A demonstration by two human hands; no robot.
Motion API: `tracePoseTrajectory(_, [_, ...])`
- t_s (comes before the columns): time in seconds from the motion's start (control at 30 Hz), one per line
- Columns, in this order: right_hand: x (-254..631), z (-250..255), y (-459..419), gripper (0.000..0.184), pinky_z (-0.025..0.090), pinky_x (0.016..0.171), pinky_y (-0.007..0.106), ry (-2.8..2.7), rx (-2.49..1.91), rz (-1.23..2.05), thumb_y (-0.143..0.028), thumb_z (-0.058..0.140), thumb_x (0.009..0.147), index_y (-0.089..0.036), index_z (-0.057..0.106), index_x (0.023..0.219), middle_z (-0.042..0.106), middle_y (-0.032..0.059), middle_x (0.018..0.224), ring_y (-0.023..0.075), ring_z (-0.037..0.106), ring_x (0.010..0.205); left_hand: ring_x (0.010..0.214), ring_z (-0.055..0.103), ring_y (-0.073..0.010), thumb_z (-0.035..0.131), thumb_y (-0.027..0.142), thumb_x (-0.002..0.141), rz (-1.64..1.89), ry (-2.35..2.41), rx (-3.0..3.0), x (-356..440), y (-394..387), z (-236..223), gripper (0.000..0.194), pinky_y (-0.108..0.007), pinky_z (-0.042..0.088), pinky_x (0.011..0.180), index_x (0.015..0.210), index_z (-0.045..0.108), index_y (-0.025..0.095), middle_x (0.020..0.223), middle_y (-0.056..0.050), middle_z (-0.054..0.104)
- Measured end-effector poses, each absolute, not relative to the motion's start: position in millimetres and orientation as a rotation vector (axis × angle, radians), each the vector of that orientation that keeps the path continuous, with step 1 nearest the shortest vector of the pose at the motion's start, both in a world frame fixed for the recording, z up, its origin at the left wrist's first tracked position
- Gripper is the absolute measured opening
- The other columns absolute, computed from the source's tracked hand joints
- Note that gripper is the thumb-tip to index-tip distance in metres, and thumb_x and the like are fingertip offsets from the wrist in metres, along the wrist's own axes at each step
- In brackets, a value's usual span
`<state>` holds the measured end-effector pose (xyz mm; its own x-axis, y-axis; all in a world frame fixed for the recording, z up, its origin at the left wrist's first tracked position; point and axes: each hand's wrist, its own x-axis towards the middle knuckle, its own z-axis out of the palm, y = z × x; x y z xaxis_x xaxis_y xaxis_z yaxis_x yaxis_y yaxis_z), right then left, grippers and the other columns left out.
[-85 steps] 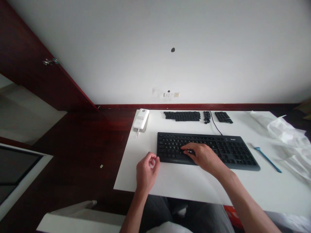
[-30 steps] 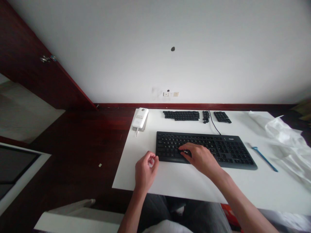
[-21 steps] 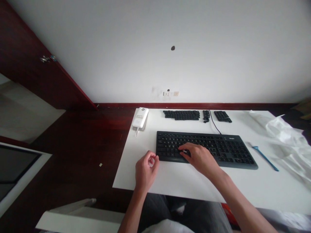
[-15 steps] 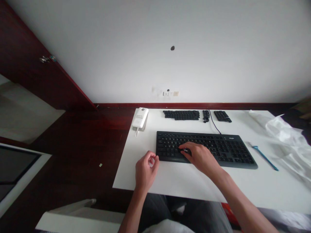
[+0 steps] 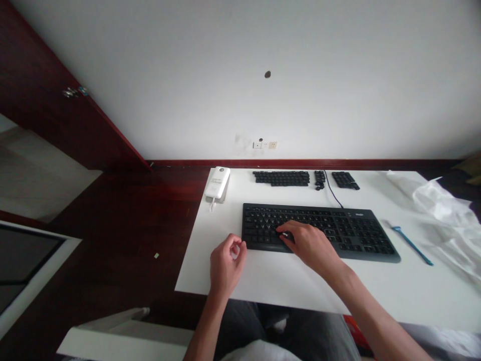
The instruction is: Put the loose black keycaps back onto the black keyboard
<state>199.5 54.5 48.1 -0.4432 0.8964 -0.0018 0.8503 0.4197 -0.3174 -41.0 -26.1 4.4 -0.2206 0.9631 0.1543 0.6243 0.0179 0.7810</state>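
Observation:
A dark computer keyboard [image 5: 358, 234] lies on the white table [image 5: 278, 276] in front of me. Some of its key positions show small pale spots, as though bare of caps. My right hand [image 5: 308, 241] is over its lower middle, thumb and forefinger pinched low at the keys; a tiny whitish glint shows at the fingertips, too small to name. My left hand [image 5: 227, 260] is closed beside the keyboard's front left corner, thumb and forefinger curled together, the thumb tip at the keyboard's edge. No object shows in the hollow of its fingers.
Behind the keyboard lie black keycaps in groups: a wide block [image 5: 281, 178], a narrow cluster [image 5: 319, 179] and a number-pad block [image 5: 344, 180]. A white power bank [image 5: 218, 182] is at back left. On the right are a blue brush-like tool [image 5: 413, 245] and crumpled white plastic [image 5: 443, 205].

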Motion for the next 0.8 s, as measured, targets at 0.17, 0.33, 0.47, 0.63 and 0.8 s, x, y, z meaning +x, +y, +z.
tracePoseTrajectory(0.17, [195,52,54,0.022,0.061,0.073,0.033,-2.533,-1.614,0.396,-0.023,0.066,0.098,-0.028,0.077,0.116,0.077,0.0013,0.123,0.0245,0.077,0.097,0.064,0.056,-0.0116,0.058,0.035,0.099,1.067,1.873,1.607,-41,-26,4,0.019,-0.022,0.041,0.066,0.087,0.062,0.022,0.07,0.003,0.062])
tracePoseTrajectory(0.33, [197,51,53,0.027,0.06,0.073,0.033,-2.53,-1.618,0.392,-0.021,0.067,0.096,-0.028,0.076,0.12,0.076,0.0025,0.125,0.0251,0.077,0.096,0.064,0.056,-0.0115,0.058,0.035,0.099,1.066,1.873,1.6,-41,-25,5,0.019,-0.021,0.041,0.066,0.087,0.062,0.022,0.07,0.003,0.062])
tracePoseTrajectory(0.47, [203,56,53,0.024,0.057,0.077,0.033,-2.348,-1.534,0.539,-0.023,0.068,0.095,-0.027,0.077,0.117,0.077,0.0023,0.12,0.0244,0.075,0.094,0.064,0.057,-0.0113,0.057,0.035,0.099,1.06,1.877,1.601,-42,-25,4,0.019,-0.021,0.041,0.067,0.088,0.063,0.021,0.071,0.003,0.062])
tracePoseTrajectory(0.63, [196,68,58,0.037,0.039,0.053,0.028,-1.726,-1.344,0.973,-0.052,0.072,0.092,-0.02,0.067,0.073,0.061,0.0,0.064,0.013,0.05,0.055,0.064,0.056,-0.0113,0.058,0.036,0.098,1.052,1.878,1.6,-42,-26,2,0.019,-0.021,0.041,0.067,0.088,0.063,0.022,0.07,0.004,0.061])
tracePoseTrajectory(0.8, [165,62,73,0.06,0.012,0.041,0.027,-0.985,-0.877,1.489,-0.049,0.071,0.089,-0.024,0.031,0.053,0.02,-0.0083,0.051,0.0072,0.016,0.044,0.065,0.057,-0.0117,0.058,0.036,0.099,1.064,1.869,1.608,-42,-26,3,0.02,-0.022,0.042,0.067,0.087,0.063,0.021,0.071,0.003,0.063])
